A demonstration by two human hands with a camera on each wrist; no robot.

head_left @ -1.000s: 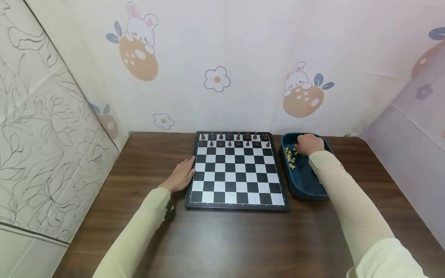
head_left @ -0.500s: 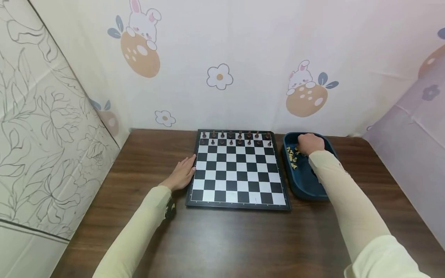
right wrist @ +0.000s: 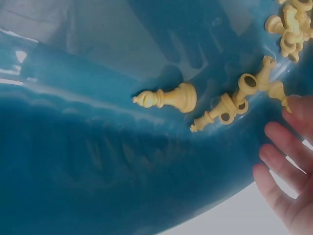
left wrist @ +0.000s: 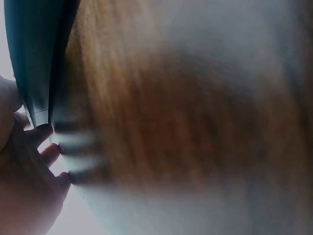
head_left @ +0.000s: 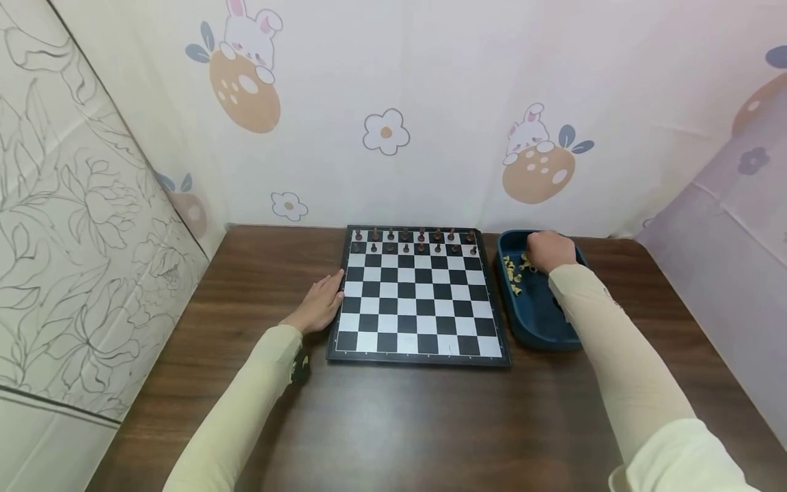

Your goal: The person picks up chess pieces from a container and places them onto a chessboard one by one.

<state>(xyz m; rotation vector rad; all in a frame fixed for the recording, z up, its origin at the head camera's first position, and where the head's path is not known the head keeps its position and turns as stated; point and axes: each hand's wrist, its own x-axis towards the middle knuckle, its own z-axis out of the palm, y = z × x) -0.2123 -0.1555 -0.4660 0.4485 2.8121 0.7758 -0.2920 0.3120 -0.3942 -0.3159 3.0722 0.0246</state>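
Note:
My left hand [head_left: 316, 304] lies with fingers extended along the left edge of the chessboard [head_left: 406, 294]; the left wrist view shows its fingertips right at the board's dark side. Dark chess pieces [head_left: 421, 242] stand in two rows on the board's far side. My right hand [head_left: 550, 251] reaches down into a blue tray [head_left: 533, 328] holding pale yellow chess pieces [head_left: 512, 273]. Seen from the right wrist, its fingers [right wrist: 279, 166] are fairly straight and spread, one fingertip at a small yellow piece [right wrist: 277, 91]. A yellow bishop [right wrist: 166, 98] lies on its side nearby. The right thumb is hidden.
The brown wooden table [head_left: 381, 417] carries the board and the tray, which stands just right of the board. A patterned cloth wall [head_left: 443, 82] rises behind the table's far edge, with further panels at left and right.
The head view has shifted slightly. My right hand has moved a little to the right inside the tray. The left hand stays at the board's edge.

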